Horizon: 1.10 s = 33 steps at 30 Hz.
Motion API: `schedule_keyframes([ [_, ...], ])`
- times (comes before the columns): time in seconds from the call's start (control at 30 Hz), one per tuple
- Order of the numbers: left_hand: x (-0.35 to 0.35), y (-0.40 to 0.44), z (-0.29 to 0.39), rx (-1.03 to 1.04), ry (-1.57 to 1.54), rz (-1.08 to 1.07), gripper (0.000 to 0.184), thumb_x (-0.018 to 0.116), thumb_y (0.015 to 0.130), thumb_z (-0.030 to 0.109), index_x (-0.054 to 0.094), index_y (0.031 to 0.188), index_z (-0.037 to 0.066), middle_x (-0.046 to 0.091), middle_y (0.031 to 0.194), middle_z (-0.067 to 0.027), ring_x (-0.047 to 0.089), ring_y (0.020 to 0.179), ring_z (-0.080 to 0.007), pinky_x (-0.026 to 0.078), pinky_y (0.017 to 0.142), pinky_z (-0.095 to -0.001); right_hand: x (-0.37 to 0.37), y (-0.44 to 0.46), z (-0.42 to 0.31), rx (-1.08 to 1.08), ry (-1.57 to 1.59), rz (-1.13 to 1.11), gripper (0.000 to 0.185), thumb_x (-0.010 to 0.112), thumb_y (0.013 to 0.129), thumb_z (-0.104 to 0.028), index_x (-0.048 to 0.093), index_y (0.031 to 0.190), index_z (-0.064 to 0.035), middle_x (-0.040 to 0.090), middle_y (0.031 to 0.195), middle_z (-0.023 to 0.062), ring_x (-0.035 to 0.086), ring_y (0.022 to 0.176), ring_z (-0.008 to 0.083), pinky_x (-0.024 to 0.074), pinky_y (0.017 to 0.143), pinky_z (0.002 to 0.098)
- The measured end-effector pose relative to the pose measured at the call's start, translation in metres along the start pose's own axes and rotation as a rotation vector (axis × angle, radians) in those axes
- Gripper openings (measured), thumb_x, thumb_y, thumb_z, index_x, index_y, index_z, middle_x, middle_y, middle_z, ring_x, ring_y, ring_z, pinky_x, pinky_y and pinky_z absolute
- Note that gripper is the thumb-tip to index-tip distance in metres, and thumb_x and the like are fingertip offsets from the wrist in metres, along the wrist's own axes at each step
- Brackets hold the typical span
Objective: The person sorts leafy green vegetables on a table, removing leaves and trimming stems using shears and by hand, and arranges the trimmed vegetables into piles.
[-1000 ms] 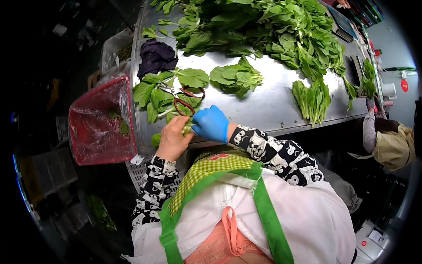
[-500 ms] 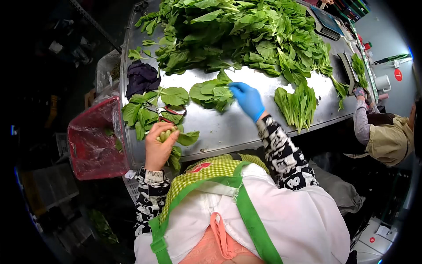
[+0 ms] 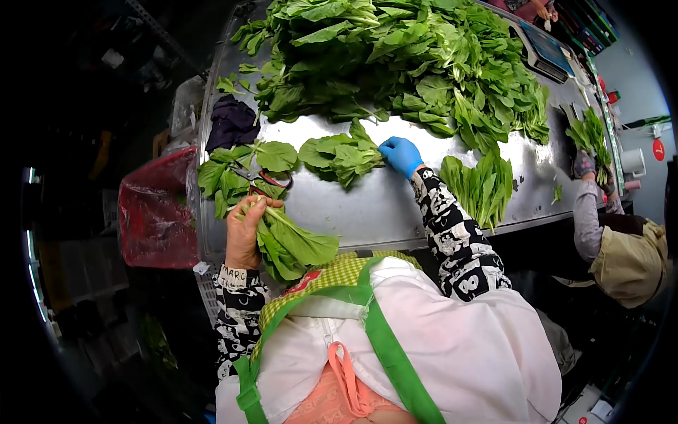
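Observation:
My bare left hand point(image 3: 244, 230) is closed round the stems of a leafy green bunch point(image 3: 291, 242), whose leaves hang toward the apron. In a blue glove, my right hand point(image 3: 401, 155) pinches the stem end of a second bunch point(image 3: 342, 154) lying on the metal table point(image 3: 332, 209). Red-handled scissors point(image 3: 272, 181) rest on loose leaves point(image 3: 220, 182) just beyond my left hand. To the right of my gloved hand lies another bunch point(image 3: 480, 189).
A large heap of greens point(image 3: 395, 63) covers the far side. Left are a dark cloth point(image 3: 232, 124) and a red lined crate point(image 3: 157, 212). Scales point(image 3: 544, 53) stand far right, where a co-worker point(image 3: 621, 258) handles greens point(image 3: 587, 134).
My right hand has left my left hand and reached the bunch on the table. The bunch in my left hand now hangs to the right. The co-worker's greens have been lifted.

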<state>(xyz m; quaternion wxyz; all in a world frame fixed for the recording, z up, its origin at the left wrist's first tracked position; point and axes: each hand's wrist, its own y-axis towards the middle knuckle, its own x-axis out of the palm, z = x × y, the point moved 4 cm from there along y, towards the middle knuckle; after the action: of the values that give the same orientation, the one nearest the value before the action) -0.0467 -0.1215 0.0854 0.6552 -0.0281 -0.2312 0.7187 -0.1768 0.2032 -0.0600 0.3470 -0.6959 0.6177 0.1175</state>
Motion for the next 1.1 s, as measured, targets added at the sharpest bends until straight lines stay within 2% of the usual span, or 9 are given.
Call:
schedule_keyframes([
  [0.13, -0.007, 0.000, -0.013, 0.042, -0.008, 0.061, 0.017, 0.066, 0.082, 0.016, 0.059, 0.089, 0.002, 0.061, 0.080, -0.0036, 0.057, 0.070, -0.0105, 0.048, 0.066, -0.0257, -0.009, -0.013, -0.019, -0.178, -0.127, 0.152, 0.022, 0.058, 0.083, -0.025, 0.068, 0.085, -0.0056, 0.065, 0.072, 0.0110, 0.063, 0.067, 0.0228, 0.0487, 0.068, 0.0341],
  [0.23, 0.000, -0.005, -0.013, 0.032, -0.037, 0.084, 0.015, 0.068, 0.080, 0.011, 0.058, 0.087, 0.003, 0.059, 0.075, -0.0013, 0.057, 0.066, -0.0099, 0.048, 0.062, -0.0235, -0.024, -0.050, -0.059, -0.473, -0.059, 0.431, 0.016, 0.062, 0.083, -0.020, 0.066, 0.085, -0.0048, 0.064, 0.074, 0.0110, 0.062, 0.066, 0.0239, 0.0484, 0.065, 0.0339],
  [0.3, 0.004, -0.004, -0.017, 0.027, -0.040, 0.095, 0.015, 0.071, 0.077, 0.007, 0.059, 0.086, 0.003, 0.059, 0.075, -0.0005, 0.056, 0.063, -0.0093, 0.048, 0.059, -0.0219, -0.025, -0.076, -0.089, -0.492, 0.210, 0.451, 0.011, 0.063, 0.083, -0.012, 0.064, 0.088, -0.0026, 0.062, 0.074, 0.0096, 0.059, 0.062, 0.0198, 0.0474, 0.061, 0.0295],
  [0.4, 0.030, 0.001, -0.015, -0.025, -0.031, 0.112, 0.017, 0.072, 0.077, 0.006, 0.062, 0.090, 0.002, 0.062, 0.076, -0.0025, 0.059, 0.062, -0.0107, 0.050, 0.056, -0.0223, -0.004, -0.098, -0.114, -0.388, 0.556, 0.136, 0.016, 0.059, 0.089, -0.011, 0.061, 0.099, 0.0016, 0.062, 0.082, 0.0025, 0.054, 0.072, 0.0073, 0.0441, 0.065, 0.0204],
  [0.57, 0.055, 0.015, -0.019, -0.011, -0.165, 0.003, 0.022, 0.072, 0.078, 0.005, 0.062, 0.097, 0.001, 0.064, 0.084, -0.0048, 0.061, 0.069, -0.0119, 0.052, 0.061, -0.0244, 0.031, -0.115, -0.138, -0.363, 0.738, 0.026, 0.015, 0.058, 0.089, -0.009, 0.061, 0.099, 0.0024, 0.062, 0.083, 0.0034, 0.053, 0.070, 0.0067, 0.0438, 0.064, 0.0199],
  [0.67, 0.067, 0.015, -0.007, 0.149, -0.273, 0.017, 0.029, 0.072, 0.078, 0.008, 0.059, 0.103, 0.001, 0.063, 0.089, -0.0055, 0.062, 0.074, -0.0148, 0.054, 0.064, -0.0270, 0.044, -0.123, -0.149, -0.493, 0.664, 0.071, 0.010, 0.060, 0.086, -0.007, 0.062, 0.092, 0.0012, 0.058, 0.078, 0.0043, 0.053, 0.065, 0.0099, 0.0446, 0.061, 0.0230],
  [0.8, 0.053, 0.020, -0.014, 0.051, -0.349, 0.049, 0.030, 0.073, 0.078, 0.010, 0.058, 0.103, 0.000, 0.063, 0.092, -0.0066, 0.062, 0.076, -0.0153, 0.054, 0.066, -0.0285, 0.054, -0.130, -0.157, -0.500, 0.570, 0.071, 0.012, 0.062, 0.085, -0.009, 0.062, 0.090, 0.0013, 0.060, 0.080, 0.0060, 0.054, 0.064, 0.0096, 0.0447, 0.060, 0.0230],
  [1.0, 0.033, 0.026, -0.013, 0.102, -0.202, 0.042, 0.027, 0.072, 0.078, 0.008, 0.059, 0.101, 0.000, 0.064, 0.090, -0.0055, 0.061, 0.076, -0.0136, 0.052, 0.067, -0.0269, 0.057, -0.114, -0.160, -0.263, 0.803, -0.160, 0.022, 0.061, 0.086, -0.013, 0.061, 0.100, 0.0034, 0.064, 0.087, 0.0061, 0.056, 0.070, 0.0093, 0.0472, 0.064, 0.0236],
  [1.1, 0.026, 0.029, -0.010, 0.083, -0.112, 0.047, 0.025, 0.070, 0.079, 0.006, 0.060, 0.100, 0.000, 0.063, 0.091, -0.0047, 0.061, 0.077, -0.0122, 0.051, 0.069, -0.0256, 0.055, -0.107, -0.172, -0.283, 0.755, -0.178, 0.026, 0.060, 0.087, -0.016, 0.061, 0.104, 0.0041, 0.064, 0.092, 0.0066, 0.057, 0.077, 0.0100, 0.0465, 0.071, 0.0222],
])
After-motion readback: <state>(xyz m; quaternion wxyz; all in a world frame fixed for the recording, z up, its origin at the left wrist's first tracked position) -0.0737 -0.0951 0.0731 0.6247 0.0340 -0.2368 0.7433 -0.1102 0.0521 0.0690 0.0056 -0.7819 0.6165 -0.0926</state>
